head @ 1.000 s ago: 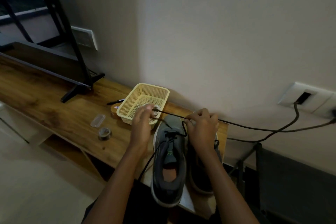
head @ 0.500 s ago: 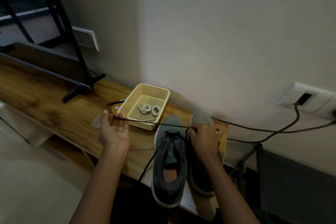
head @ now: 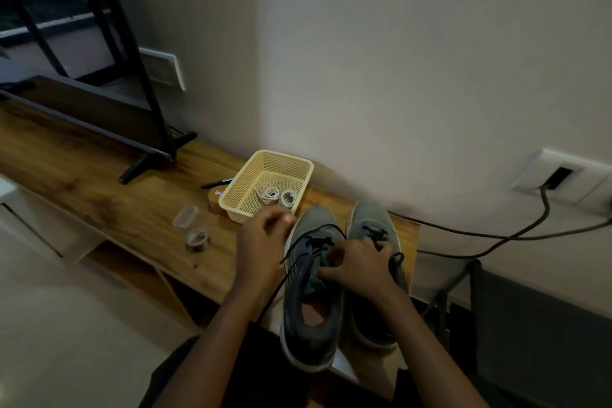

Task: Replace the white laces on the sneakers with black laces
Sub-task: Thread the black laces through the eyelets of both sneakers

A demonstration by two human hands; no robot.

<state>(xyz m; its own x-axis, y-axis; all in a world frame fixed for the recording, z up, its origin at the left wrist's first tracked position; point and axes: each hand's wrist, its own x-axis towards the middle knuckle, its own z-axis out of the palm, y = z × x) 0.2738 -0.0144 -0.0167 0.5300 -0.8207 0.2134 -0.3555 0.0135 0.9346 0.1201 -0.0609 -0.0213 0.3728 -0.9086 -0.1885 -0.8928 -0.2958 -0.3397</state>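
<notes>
Two grey sneakers stand side by side on the wooden shelf (head: 99, 209), toes to the wall. The left sneaker (head: 311, 318) has a black lace (head: 326, 228) threaded through its front eyelets. My left hand (head: 265, 242) pinches one end of that lace beside the toe. My right hand (head: 357, 268) grips the sneaker's tongue and upper eyelets. The right sneaker (head: 371, 219) is partly hidden by that hand and carries a black lace. Coiled white laces (head: 276, 195) lie in the yellow basket (head: 241, 189).
A roll of brown tape (head: 197, 238), a clear small case (head: 185, 216) and a pen (head: 217, 183) lie left of the basket. A TV on a black stand (head: 99, 109) fills the left. Cables (head: 496, 235) run from a wall socket (head: 559, 175) on the right.
My left hand, which had pulled the black lace far out to the left, has come back beside the left sneaker's toe. My right hand shifted lower onto the tongue.
</notes>
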